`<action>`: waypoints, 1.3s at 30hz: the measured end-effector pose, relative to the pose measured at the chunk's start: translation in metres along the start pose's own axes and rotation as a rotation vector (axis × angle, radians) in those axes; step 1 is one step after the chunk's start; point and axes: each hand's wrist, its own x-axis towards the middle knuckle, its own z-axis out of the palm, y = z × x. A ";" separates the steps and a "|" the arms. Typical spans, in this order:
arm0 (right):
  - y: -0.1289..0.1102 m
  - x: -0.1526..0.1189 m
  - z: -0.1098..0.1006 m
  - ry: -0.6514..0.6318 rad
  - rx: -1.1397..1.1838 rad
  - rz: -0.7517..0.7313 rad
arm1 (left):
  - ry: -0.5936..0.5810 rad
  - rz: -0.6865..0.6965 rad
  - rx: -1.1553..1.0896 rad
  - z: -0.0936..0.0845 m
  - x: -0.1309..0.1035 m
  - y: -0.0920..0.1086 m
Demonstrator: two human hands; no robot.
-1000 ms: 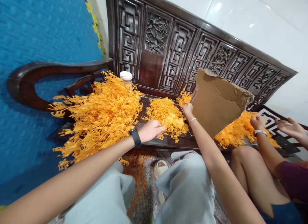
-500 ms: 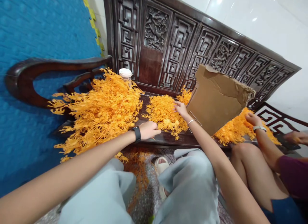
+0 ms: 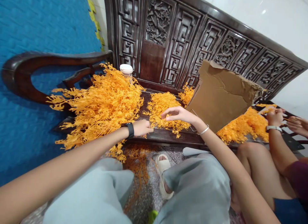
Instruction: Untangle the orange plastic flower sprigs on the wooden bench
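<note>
My left hand (image 3: 142, 127) is closed near the front edge of the dark wooden bench, its fingertips pinched together; whatever they hold is too small to make out. Just right of it, my right hand (image 3: 176, 115) hovers above a small pile of loose orange pieces (image 3: 162, 103), thumb and fingers apart, with nothing visible in them. A large heap of orange branching plastic stems (image 3: 103, 105) lies to the left, behind my left wrist and forearm, some stems hanging over the bench edge.
A brown cardboard piece (image 3: 221, 95) leans between the small pile and another orange pile (image 3: 245, 124). A co-worker's hands (image 3: 275, 117) hold an orange piece at the right. A white-lidded container (image 3: 126, 69) stands behind the heap. Orange scraps (image 3: 137, 169) litter the floor.
My right hand has drawn back from the small pile toward my left hand, which shifted slightly left. The co-worker's hands have risen from their pile with an orange piece.
</note>
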 end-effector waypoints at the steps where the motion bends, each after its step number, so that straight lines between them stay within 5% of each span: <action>1: -0.001 -0.001 0.000 -0.017 -0.006 0.002 | -0.005 -0.002 -0.005 0.000 0.000 -0.001; 15: 0.005 -0.010 -0.005 0.057 0.044 0.007 | -0.049 -0.024 0.041 -0.006 -0.001 -0.006; 24: 0.016 -0.001 -0.006 0.417 0.102 -0.046 | -0.032 -0.023 0.082 -0.005 -0.001 -0.008; 31: 0.035 0.003 -0.017 0.616 -0.332 0.002 | 0.032 0.084 -0.014 -0.008 -0.001 -0.010; 34: 0.046 0.006 -0.021 0.660 -0.491 0.033 | 0.080 0.126 -0.091 -0.008 -0.003 -0.002; 39: 0.057 0.013 -0.027 0.655 -0.443 0.071 | 0.183 0.082 -0.099 0.000 -0.010 0.032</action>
